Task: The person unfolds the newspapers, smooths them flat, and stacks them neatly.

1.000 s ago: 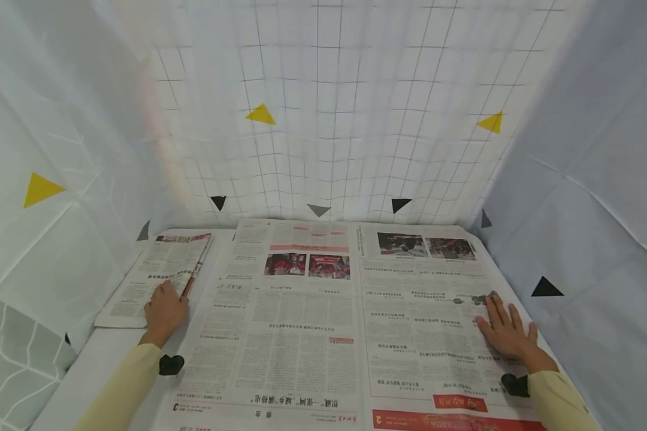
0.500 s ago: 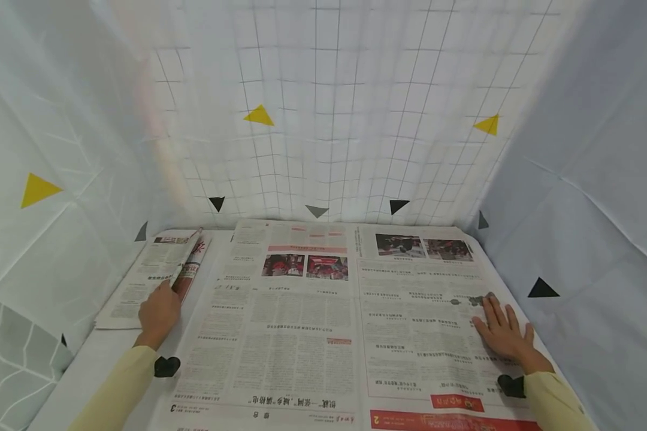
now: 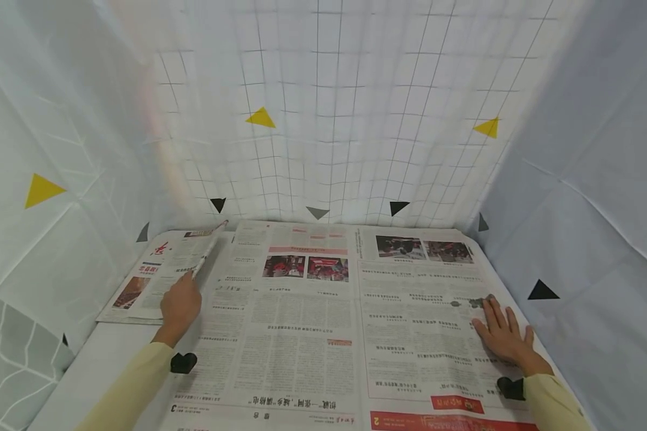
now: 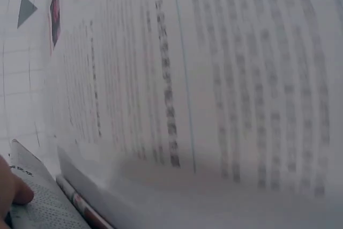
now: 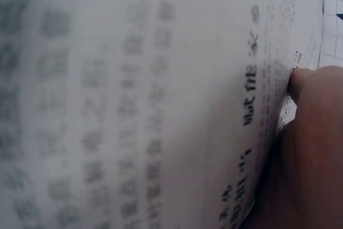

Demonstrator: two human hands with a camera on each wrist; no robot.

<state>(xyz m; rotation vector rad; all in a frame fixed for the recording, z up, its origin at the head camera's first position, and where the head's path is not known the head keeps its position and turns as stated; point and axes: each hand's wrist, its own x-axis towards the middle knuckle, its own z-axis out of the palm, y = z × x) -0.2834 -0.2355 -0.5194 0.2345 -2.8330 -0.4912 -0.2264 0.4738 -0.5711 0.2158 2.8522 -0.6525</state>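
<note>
At the left of the frame, a folded newspaper (image 3: 164, 257) is laid on the white table (image 3: 86, 371). Its right-hand edge is raised and bent back, and a red headline and a reddish photo are shown on the layer at its left. The raised edge is held by the left hand (image 3: 181, 304): the grip is closed down to a pinch, with the fingers bent around the paper, though the exact placing of the thumb is hidden in the head view. In the left wrist view, a fingertip (image 4: 21, 191) is seen at the lower left, pressed against a printed page.

Across the centre and right of the frame, a large newspaper sheet (image 3: 302, 341) is spread flat, its headlines turned upside down. Near its right edge, the right hand (image 3: 504, 338) is rested palm down; this grip is fully relaxed, with the fingers extended and spread, and only flat contact is made with the page. Both forearms are covered by pale yellow sleeves (image 3: 132, 383), and a black heart shape (image 3: 183, 363) is seen beside the left cuff.

Behind the table, the upper frame is filled by a white backdrop (image 3: 302, 60) printed with a dark grid. It is marked by yellow triangles (image 3: 261, 118) higher up and by black triangles (image 3: 399, 208) lower down. Both sides are enclosed by pale, creased sheeting (image 3: 587, 120).
</note>
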